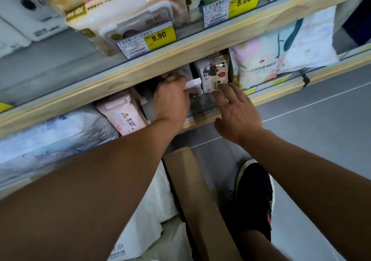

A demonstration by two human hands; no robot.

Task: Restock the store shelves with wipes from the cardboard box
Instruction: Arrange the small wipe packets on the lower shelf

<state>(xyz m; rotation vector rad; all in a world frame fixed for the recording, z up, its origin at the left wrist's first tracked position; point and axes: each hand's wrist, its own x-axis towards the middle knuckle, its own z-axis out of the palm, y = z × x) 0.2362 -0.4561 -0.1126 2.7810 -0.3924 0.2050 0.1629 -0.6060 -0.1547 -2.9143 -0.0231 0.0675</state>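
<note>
My left hand (170, 98) reaches into the middle shelf and grips a small white wipes pack (193, 86), partly hidden under the wooden shelf edge (140, 70). To its right a white wipes pack with a bear print (212, 72) stands upright on the shelf. My right hand (236, 110) is spread open, its fingertips touching that pack's lower front. The cardboard box (200, 198) stands on the floor below my arms, with white wipes packs (144, 226) in it.
A pink wipes pack (124, 116) and large white packs (46, 140) fill the shelf to the left. A pastel bag (267, 62) stands to the right. Yellow price tags (159, 37) line the upper shelf. My black shoe (253, 198) is beside the box on grey floor.
</note>
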